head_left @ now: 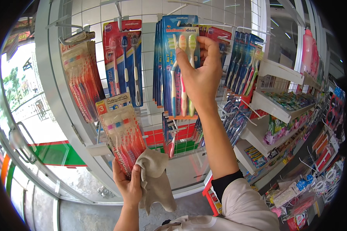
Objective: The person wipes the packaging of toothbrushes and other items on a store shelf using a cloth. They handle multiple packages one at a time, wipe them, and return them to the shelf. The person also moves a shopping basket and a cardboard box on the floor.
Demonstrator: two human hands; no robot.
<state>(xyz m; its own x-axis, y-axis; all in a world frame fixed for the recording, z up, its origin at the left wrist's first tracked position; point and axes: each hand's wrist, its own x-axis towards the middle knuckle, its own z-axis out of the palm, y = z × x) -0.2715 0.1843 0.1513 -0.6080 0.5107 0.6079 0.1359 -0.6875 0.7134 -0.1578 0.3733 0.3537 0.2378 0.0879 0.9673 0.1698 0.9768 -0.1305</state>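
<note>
– Our right hand [204, 71] has hold of the blue toothbrush pack [173, 90], thumb across the front, yeah? How's it sitting?
– Upright in front of the wire grid [148, 57], long axis vertical, between grid and palm. Right's nearer; our left hand [128, 187], down at the grid's lower left, grips a red toothbrush pack [123, 134] plus a greyish cloth [154, 186].

Lettering [182, 30] tops the blue toothbrush pack [177, 87] and numbered clear pack [123, 131].
</note>
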